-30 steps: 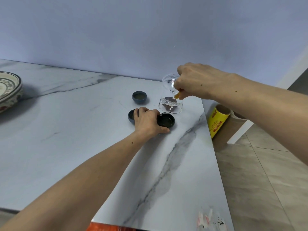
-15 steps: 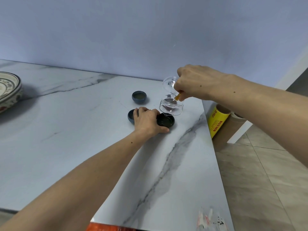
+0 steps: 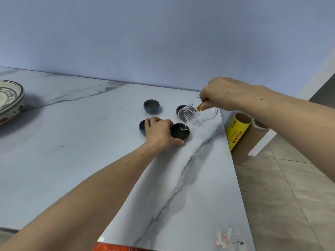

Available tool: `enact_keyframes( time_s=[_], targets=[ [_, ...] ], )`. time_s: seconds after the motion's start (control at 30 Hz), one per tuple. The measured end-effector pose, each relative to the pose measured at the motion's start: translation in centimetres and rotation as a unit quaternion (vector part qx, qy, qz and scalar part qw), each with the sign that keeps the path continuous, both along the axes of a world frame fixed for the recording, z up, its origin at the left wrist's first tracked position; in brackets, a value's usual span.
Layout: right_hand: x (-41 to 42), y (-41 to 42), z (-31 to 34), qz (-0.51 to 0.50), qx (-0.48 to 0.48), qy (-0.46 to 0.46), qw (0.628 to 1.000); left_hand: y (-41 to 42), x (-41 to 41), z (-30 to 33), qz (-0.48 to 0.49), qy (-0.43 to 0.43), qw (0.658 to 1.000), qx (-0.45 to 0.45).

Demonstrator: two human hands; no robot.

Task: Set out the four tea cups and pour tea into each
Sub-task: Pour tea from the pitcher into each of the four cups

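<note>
Patterned bowl [image 3: 10,98] is sitting at the surface's [image 3: 72,142] far left edge, partly cut off by the frame.

Four small dark cups are grouping toward the far right corner. The blue-grey cup [image 3: 151,106] is standing farthest back on the left, holding pale liquid. The near-left cup [image 3: 142,126] is mostly hiding behind your left hand [image 3: 159,132].

Your left hand is resting on the surface, fingers [image 3: 178,141] curling loosely around the near side of the black cup [image 3: 179,131] and touching it, bracing rather than lifting.

Your right hand [image 3: 223,96] is pinching the amber handle [image 3: 199,107] of the glass pitcher [image 3: 196,115] between closed fingers, holding it in the air. The pitcher is tilting steeply, spout down over the black cup, a thin stream running into it. A perforated strainer is showing at its mouth. The fourth cup [image 3: 179,109] is standing behind the pitcher, partly hidden by the glass; contents unclear.

Past the right edge, a yellow roll [image 3: 235,131] and cardboard tubes [image 3: 253,136] are standing on the floor.
</note>
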State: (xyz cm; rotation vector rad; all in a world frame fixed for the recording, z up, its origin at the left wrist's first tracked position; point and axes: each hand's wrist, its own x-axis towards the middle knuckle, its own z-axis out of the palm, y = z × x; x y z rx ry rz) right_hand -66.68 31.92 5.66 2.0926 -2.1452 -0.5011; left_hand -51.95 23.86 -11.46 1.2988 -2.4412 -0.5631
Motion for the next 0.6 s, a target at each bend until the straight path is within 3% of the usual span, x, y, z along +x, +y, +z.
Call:
enact_keyframes(
  time_s=[0.6],
  targets=[
    [-4.0,0.6,-0.5,-0.168,-0.018,-0.228,0.959,-0.9,1.2,2.2,0.006,0.033,0.999,0.003]
  ],
)
